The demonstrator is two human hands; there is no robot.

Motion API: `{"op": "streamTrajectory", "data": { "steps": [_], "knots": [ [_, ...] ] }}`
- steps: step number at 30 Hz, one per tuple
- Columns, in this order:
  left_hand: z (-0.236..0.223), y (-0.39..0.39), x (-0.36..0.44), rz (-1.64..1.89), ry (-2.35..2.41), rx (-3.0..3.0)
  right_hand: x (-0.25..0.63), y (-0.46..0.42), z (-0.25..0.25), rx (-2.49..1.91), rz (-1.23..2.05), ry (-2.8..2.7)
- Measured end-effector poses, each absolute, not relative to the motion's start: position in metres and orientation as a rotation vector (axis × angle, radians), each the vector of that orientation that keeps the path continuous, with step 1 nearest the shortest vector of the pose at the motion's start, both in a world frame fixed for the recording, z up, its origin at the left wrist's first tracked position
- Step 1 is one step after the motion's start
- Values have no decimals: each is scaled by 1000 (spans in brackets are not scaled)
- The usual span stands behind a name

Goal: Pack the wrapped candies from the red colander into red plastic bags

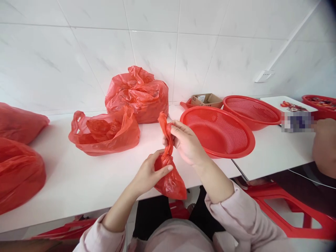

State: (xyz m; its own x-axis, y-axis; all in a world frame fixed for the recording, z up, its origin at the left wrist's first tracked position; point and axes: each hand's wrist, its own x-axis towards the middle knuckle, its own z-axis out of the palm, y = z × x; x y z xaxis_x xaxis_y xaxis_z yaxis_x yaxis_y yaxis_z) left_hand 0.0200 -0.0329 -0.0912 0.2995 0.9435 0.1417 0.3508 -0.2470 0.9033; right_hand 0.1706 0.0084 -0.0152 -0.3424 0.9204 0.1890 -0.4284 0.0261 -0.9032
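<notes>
A small red plastic bag with a twisted neck is held over the table's front edge. My right hand pinches the upper part of the neck, whose loose end sticks up past the fingers. Lower down, my left hand is closed around the bag just below the twist, its thumb across the front. What the bag contains cannot be made out. Behind my left hand, an open red plastic bag with handles lies on the table, with more crumpled red plastic inside.
A full red bag leans by the tiled wall; two more sit at left. Red perforated baskets and a small cardboard box stand right of my hands. Farther right are a white tray, another person's arm and a red stool.
</notes>
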Motion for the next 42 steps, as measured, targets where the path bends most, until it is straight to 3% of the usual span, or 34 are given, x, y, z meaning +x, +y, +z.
{"op": "streamTrajectory", "data": {
  "steps": [4, 12, 15, 21, 25, 31, 37, 42],
  "knots": [
    [-81, -27, 24, 1181, 933, 1482, 175, 9, -14, -697, 1355, -1460],
    [-71, -13, 24, 1276, 715, 640, 186, 17, -20, -793, 1247, -1151],
    [-64, -14, 23, 1129, 809, 831, 181, 14, -17, -844, 1148, -1310],
    [-46, -27, 23, 676, 1006, 1519, 169, 17, -4, -1084, 340, -1951],
    [-48, -27, 22, 571, 1067, 1621, 165, 20, 4, -1073, 450, -2160],
    [-60, -9, 10, 853, 1086, 1555, 181, 11, -13, -1066, 673, -2262],
    [-54, -5, 0, 966, 1018, 1559, 194, -2, -36, -1142, 587, -2042],
    [-59, -8, -1, 1035, 973, 1511, 189, -21, -59, -1130, 853, -1822]
  ]
}}
